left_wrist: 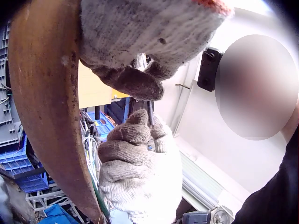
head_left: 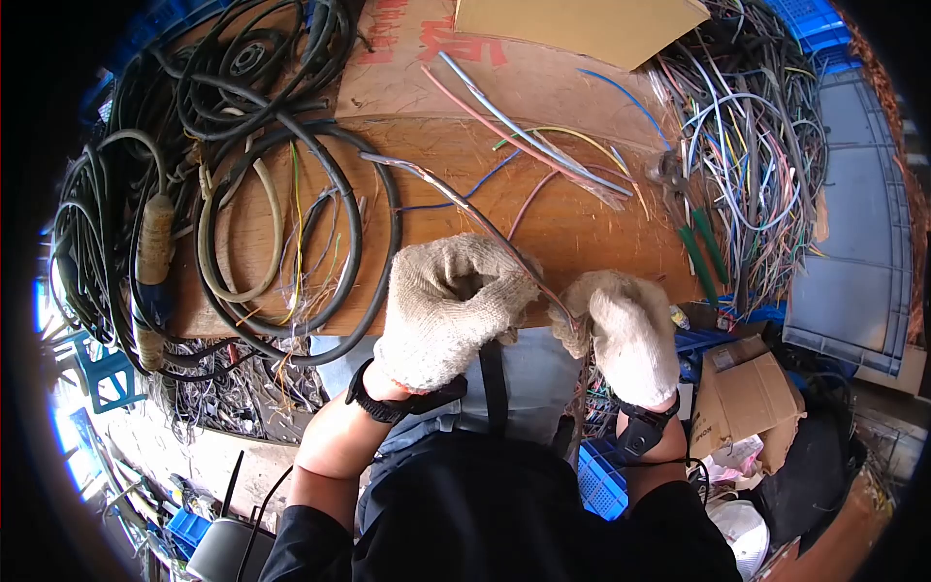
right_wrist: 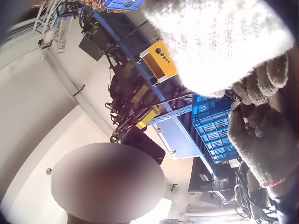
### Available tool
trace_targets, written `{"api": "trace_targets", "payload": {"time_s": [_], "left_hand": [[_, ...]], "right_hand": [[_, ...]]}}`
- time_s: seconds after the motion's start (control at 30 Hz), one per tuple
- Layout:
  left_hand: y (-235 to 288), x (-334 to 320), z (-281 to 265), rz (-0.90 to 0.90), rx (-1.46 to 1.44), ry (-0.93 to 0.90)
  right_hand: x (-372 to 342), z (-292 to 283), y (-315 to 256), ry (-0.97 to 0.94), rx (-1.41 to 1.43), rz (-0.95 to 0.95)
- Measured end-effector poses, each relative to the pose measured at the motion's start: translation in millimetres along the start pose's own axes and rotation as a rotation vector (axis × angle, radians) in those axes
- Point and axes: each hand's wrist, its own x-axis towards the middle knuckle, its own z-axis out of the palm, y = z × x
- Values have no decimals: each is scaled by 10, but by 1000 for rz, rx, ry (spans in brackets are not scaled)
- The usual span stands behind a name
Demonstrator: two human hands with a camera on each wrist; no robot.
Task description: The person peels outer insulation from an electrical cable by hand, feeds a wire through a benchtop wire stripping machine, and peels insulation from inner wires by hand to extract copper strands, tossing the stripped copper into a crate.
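Observation:
A thin dark cable (head_left: pixel 472 211) with a frayed, pale far end slants over the front edge of the wooden bench toward both hands. My left hand (head_left: pixel 448 303), in a knitted off-white glove, pinches it between thumb and fingers. Just to the right, my gloved right hand (head_left: pixel 628 335) grips the cable's near end with curled fingers. A short stretch of the cable (left_wrist: pixel 150 113) shows between the two gloves in the left wrist view. In the right wrist view the left glove (right_wrist: pixel 266 140) sits close below the right glove (right_wrist: pixel 224 42).
Thick black cable coils (head_left: pixel 359 242) lie at the bench's left. Loose coloured wires (head_left: pixel 504 121) lie beyond the hands. Green-handled pliers (head_left: pixel 700 238) rest at the right beside a large wire heap (head_left: pixel 756 155). A cardboard box (head_left: pixel 752 398) stands low on the right.

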Motion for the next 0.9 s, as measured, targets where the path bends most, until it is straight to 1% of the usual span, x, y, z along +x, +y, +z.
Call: {"api": "trace_targets", "payload": {"time_s": [0.03,0.1,0.13,0.2,0.23,0.27,0.3,0.33,0.37,0.43,0.47,0.5,0.53,0.57,0.63,0.7,0.73,0.83,0.9], "left_hand": [[-1,2,5,0,1,-1],[-4,4,14,12,-24,6],[7,2,17,11,-23,6],[53,-4,26,-56,12,10],[74,-4,30,-56,12,9],[93,-4,32,-29,-10,-68],[102,0,29,-2,-33,-145],[95,6,-19,20,11,-215],[84,9,-10,20,10,-216],[56,17,21,228,353,-228],[-10,33,27,278,337,-200],[-28,31,41,277,336,-200],[-39,24,55,201,235,-148],[-45,19,65,125,134,-97],[-14,25,65,120,144,-117],[-35,27,50,178,173,-134],[-37,24,51,178,173,-134],[-43,10,55,159,124,-125],[-24,3,42,79,149,-142]], "right_hand": [[-5,7,-36,1,1,-1],[-12,26,-122,-74,-526,-162],[-15,63,-145,-57,-594,-205],[-6,30,-65,-29,-552,-225],[-1,11,-21,-1,-511,-244],[3,4,12,1,-512,-245],[7,4,42,58,-457,-231],[5,4,55,116,-402,-216],[2,8,47,117,-403,-215],[-3,28,21,113,-465,-238],[-1,38,12,112,-465,-237],[2,49,3,92,-578,-303],[5,57,0,71,-689,-369],[6,65,5,71,-689,-368],[13,82,15,90,-740,-442],[26,52,48,77,-695,-442],[31,43,55,65,-650,-444],[3,70,-16,82,-668,-421],[-3,83,-30,94,-678,-412]]}}
